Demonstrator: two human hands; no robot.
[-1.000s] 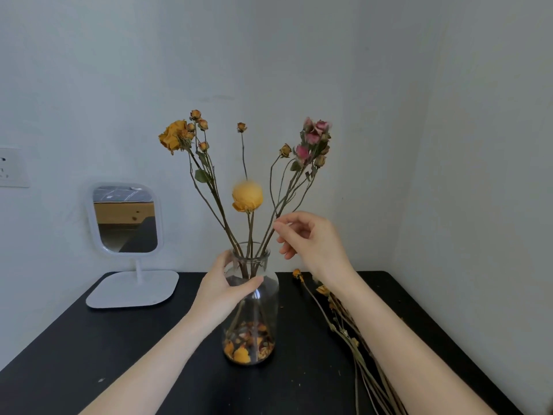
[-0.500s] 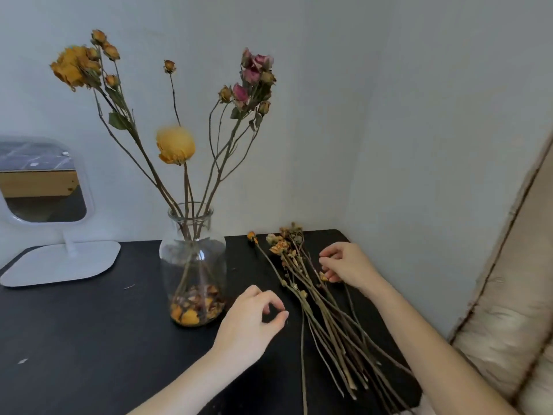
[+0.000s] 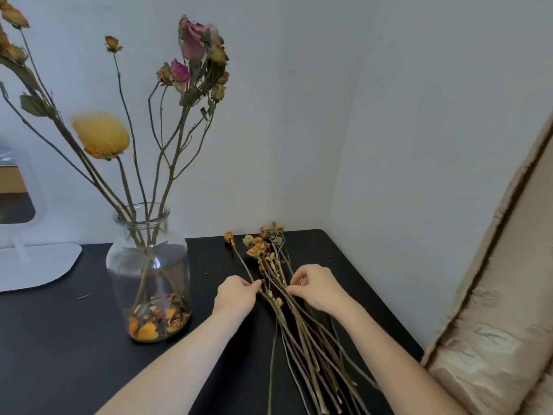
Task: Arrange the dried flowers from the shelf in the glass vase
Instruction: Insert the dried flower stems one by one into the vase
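Standing on the black shelf (image 3: 59, 339), the glass vase (image 3: 148, 274) already holds several stems; beside it lie the dried flowers (image 3: 294, 324). The left hand (image 3: 236, 295) and right hand (image 3: 317, 287) pinch their stems with curled fingers, seemingly singling one out to lift.

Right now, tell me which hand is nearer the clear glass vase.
Left. The left hand pinches loose dried stems just right of the clear glass vase; the right hand holds the same bundle's far side, farther from it.
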